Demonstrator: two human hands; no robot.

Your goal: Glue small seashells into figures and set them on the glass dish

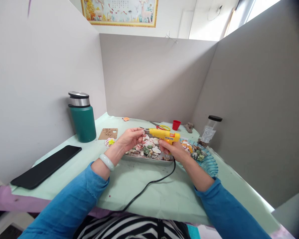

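My right hand point(173, 149) is wrapped round the handle of a yellow hot glue gun point(161, 133), whose nozzle points left. Its black cord point(149, 184) runs down across the table toward my lap. Opposite the nozzle, my left hand point(131, 138) pinches a small whitish piece, perhaps a shell, close to the tip; the fingers hide most of it. Beneath both hands lies a metal tray point(149, 159) full of mixed shells point(149, 147). To the right, a blue ribbed glass plate point(213, 164) bears more shells and an orange item, partly behind my right forearm.
A green bottle point(82, 122) and a black flat case point(47, 166) are at left. Near the tray are a brown card point(108, 133) and a shell flower point(110, 142). Behind are scissors point(161, 127), a red cup point(176, 125) and a jar point(209, 130). Grey partitions point(149, 76) enclose the table.
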